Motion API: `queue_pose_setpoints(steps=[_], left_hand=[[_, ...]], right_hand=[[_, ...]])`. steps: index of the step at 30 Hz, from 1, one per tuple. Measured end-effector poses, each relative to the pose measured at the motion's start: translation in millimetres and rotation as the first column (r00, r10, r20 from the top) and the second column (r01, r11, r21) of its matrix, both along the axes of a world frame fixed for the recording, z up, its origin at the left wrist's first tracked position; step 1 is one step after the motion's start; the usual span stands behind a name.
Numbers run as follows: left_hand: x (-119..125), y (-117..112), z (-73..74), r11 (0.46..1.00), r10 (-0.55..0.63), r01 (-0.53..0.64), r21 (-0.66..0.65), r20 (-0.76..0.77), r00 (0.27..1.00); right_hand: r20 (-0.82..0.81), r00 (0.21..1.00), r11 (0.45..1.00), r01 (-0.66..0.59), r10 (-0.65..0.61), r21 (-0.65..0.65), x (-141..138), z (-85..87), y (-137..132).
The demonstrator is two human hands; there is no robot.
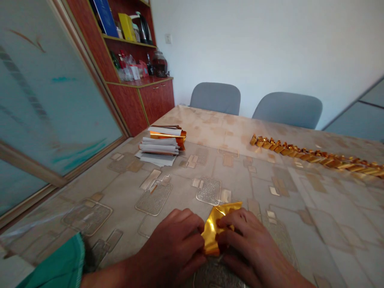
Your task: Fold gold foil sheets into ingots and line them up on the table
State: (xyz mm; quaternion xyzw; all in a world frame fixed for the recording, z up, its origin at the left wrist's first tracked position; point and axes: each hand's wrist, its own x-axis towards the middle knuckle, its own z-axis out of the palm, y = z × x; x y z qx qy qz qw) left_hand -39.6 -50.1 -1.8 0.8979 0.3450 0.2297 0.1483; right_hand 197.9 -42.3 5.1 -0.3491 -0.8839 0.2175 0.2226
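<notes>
Gold foil sheet (214, 228) is held folded at near edge of table (315, 224), pinched b/w L hand (171, 244) and R hand (249, 244), fingers of both curled and pressed in on it, top corner of foil left sticking out. Creasing of fold is judged the step in hand; firm pressing along fold looks called for next. Stack of paper & foil strips (160, 144) is placed toward far left of table, long row of folded foil pieces (315, 156) toward far right.
</notes>
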Motion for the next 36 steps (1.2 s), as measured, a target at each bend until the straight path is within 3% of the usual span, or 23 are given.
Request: queue_pose_setpoints(steps=[4,8,18,24,27,31,34,35,36], left_hand=[[-1.6,-5.9,-0.6,0.995,0.079,-0.075,-0.062,0.058,0.995],[-1.0,-7.5,1.5,0.982,0.161,-0.150,-0.112,0.097,0.982],[-2.0,-9.1,1.5,0.972,0.203,-0.190,-0.138,0.091,0.975],[-1.8,-8.3,3.0,0.971,0.227,-0.217,-0.105,0.093,0.970],[-1.9,-10.0,7.4,0.976,0.218,-0.215,-0.047,0.091,0.972],[-3.6,-18.2,10.2,0.977,0.089,-0.098,0.189,0.057,0.994],[-5.7,-26.1,-1.7,0.943,0.050,-0.050,0.330,0.009,0.999],[-6.5,-28.3,-8.2,0.916,0.040,-0.060,0.397,0.058,0.997],[-7.2,-30.2,-15.1,0.922,0.058,-0.065,0.383,0.031,0.998]], right_hand=[[-0.048,0.998,0.994,0.044,-0.048,-0.097,-1.7,-1.4,1.9],[-0.031,0.994,0.989,0.100,-0.104,-0.106,-6.5,-8.8,1.5],[0.064,0.978,0.970,0.188,-0.199,0.154,-15.4,-18.5,1.1],[0.087,0.970,0.950,0.199,-0.225,0.241,-17.4,-20.9,1.0],[0.091,0.967,0.939,0.204,-0.238,0.278,-18.2,-21.4,1.0],[0.087,0.965,0.929,0.212,-0.248,0.302,-19.0,-22.0,0.9],[0.086,0.965,0.929,0.213,-0.249,0.303,-19.4,-22.0,0.9],[0.088,0.965,0.931,0.213,-0.249,0.298,-19.5,-21.8,0.9],[0.091,0.965,0.932,0.212,-0.248,0.293,-19.6,-21.4,0.9]])
